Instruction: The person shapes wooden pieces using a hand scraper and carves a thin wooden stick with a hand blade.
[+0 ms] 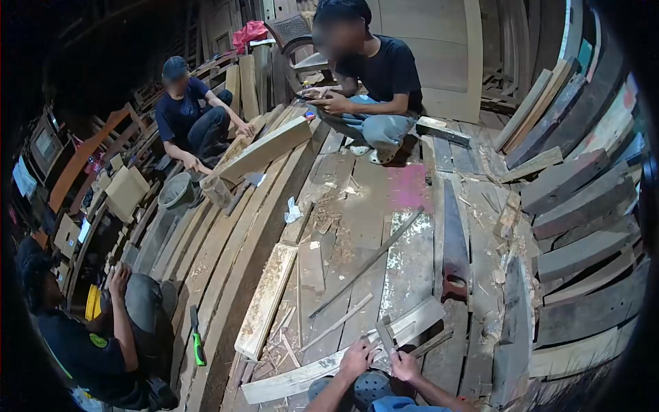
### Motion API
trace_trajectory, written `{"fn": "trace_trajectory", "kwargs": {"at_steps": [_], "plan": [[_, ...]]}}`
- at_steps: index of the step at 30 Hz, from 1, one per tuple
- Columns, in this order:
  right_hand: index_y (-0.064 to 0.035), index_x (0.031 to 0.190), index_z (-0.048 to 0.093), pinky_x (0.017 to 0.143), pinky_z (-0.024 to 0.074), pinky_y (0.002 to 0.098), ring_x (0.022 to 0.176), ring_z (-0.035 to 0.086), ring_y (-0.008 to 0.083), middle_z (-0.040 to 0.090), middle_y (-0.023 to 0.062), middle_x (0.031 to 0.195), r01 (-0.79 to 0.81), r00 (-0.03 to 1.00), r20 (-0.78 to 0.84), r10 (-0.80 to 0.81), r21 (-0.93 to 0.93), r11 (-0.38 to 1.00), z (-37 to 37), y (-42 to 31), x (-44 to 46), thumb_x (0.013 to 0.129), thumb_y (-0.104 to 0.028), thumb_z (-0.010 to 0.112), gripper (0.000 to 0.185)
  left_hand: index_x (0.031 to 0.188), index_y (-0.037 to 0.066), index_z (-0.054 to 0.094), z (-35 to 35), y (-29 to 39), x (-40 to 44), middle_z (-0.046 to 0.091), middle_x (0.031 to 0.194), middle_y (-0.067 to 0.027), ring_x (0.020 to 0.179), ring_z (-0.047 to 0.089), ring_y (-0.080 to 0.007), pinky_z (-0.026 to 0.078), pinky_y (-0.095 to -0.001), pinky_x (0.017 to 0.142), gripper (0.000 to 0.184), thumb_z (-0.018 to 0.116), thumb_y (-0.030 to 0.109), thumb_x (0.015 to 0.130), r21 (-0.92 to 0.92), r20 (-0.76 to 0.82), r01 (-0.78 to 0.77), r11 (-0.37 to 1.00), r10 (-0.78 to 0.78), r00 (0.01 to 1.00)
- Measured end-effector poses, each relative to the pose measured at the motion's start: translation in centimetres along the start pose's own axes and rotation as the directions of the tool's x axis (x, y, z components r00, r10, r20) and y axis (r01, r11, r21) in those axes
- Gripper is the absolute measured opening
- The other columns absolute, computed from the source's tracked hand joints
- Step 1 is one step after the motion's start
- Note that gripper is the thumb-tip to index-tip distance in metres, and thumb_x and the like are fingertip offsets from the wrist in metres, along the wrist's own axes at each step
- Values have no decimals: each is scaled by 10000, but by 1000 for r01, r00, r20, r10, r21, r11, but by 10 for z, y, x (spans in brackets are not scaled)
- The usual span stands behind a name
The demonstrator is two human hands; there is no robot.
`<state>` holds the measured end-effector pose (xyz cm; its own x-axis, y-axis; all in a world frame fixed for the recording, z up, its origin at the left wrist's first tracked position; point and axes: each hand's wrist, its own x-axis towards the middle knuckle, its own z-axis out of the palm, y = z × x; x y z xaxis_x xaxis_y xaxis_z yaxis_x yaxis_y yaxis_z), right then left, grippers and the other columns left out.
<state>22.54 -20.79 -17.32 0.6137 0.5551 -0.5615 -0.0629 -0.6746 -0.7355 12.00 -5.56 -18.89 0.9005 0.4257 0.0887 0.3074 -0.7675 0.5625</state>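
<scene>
A long pale plank [302, 376] lies slantwise across my feet, its right end resting higher near the saw. My left hand [357, 360] is closed at the plank's near edge, fingers bent together; what they pinch is hidden. My right hand [405, 365] is closed round the lower end of a short, flat grey-brown piece [385, 336] that stands over the plank. Whether that piece is a tool or wood, I cannot tell. A handsaw [454, 240] with a dark wooden handle lies beyond my right hand.
A thick pale beam [269, 299], thin sticks [374, 259] and shavings lie on the floorboards. A green-handled chisel [197, 336] rests on long boards at left. Timber pieces [576, 206] are stacked at right. Three other people sit or squat nearby, one working a beam [264, 152].
</scene>
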Motion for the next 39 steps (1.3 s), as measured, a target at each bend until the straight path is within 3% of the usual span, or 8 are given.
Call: {"fn": "trace_trajectory", "kwargs": {"at_steps": [13,20,22,28,31,34,35,39], "plan": [[-15,827,570,545,518,372,526,644,199,582,91,592,198,979,-31,-202,-87,976,24,36,15,1020,-418,366,491,995,107,698,16,-11,1,594,874,-100,861,577,-285,482,-415,765,210,665,265,861,41,-130,-83,996,88,988],[-1,848,600,662,491,431,682,643,307,625,163,681,68,995,78,-63,-70,995,4,15,10,1004,-480,352,562,974,61,689,17,-6,1,626,873,-120,817,609,-314,503,-426,721,329,748,324,786,44,-352,-59,997,71,933],[-37,760,566,516,485,336,497,586,159,566,46,573,176,984,0,-177,-107,979,15,36,21,1014,-465,374,533,911,65,665,20,-11,-1,630,861,-121,782,616,-319,513,-421,695,383,791,376,727,-12,-260,50,999,-52,964],[-35,758,567,516,478,342,513,584,163,560,47,568,175,984,-20,-177,-97,980,19,39,21,1008,-470,384,534,874,67,603,1,9,11,629,876,-145,832,650,-329,526,-448,697,392,680,446,816,118,0,248,961,-250,968],[4,930,630,793,475,500,917,624,452,642,285,894,59,997,54,-56,-58,997,10,20,12,990,-502,365,574,971,80,602,-2,14,13,630,898,-151,850,662,-350,542,-470,688,396,650,448,830,206,48,209,956,-224,974],[-3,963,640,799,476,500,926,625,450,649,276,906,85,996,28,-82,-109,990,8,16,10,991,-489,365,559,1038,103,598,7,5,11,617,991,-164,865,665,-343,555,-460,658,373,608,432,862,259,75,154,954,-179,981],[-25,840,613,570,497,392,564,644,237,615,134,614,185,981,-44,-190,-106,977,9,13,7,1001,-452,397,505,1045,108,601,4,6,14,611,1014,-168,869,665,-339,556,-454,654,360,592,425,875,282,102,155,947,-190,976],[6,836,602,528,476,419,476,617,281,598,174,591,318,935,-118,-334,-131,939,12,6,5,1012,-373,398,465,1033,117,600,12,3,10,592,1071,-173,862,661,-327,557,-454,654,299,529,387,925,318,95,124,940,-162,982]]}}
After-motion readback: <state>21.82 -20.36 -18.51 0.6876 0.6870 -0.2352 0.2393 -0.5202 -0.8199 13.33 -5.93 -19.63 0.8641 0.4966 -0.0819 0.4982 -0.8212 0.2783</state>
